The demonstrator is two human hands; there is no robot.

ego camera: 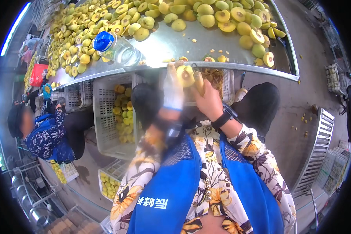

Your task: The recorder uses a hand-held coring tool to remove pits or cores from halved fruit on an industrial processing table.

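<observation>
My left hand (173, 89), in a white glove, grips a halved yellow stone fruit (185, 76) just below the table's near edge. The cut face with its brown centre is turned up towards me. My right hand (209, 99), bare, is closed around the wooden handle (199, 83) of a small hand tool beside the fruit. A thin metal loop at the tool's tip shows against the table rim. Under my hands, a plastic crate (228, 87) contains brown pits or scraps. Left of my knee, a larger crate (105, 117) has yellow fruit inside.
Many halved fruits (206, 20) are heaped on the metal table (222, 49). A clear bottle with a blue lid (117, 48) lies tilted near its front edge. To the left sits a co-worker (51, 134). A slatted metal rack (317, 152) stands at right.
</observation>
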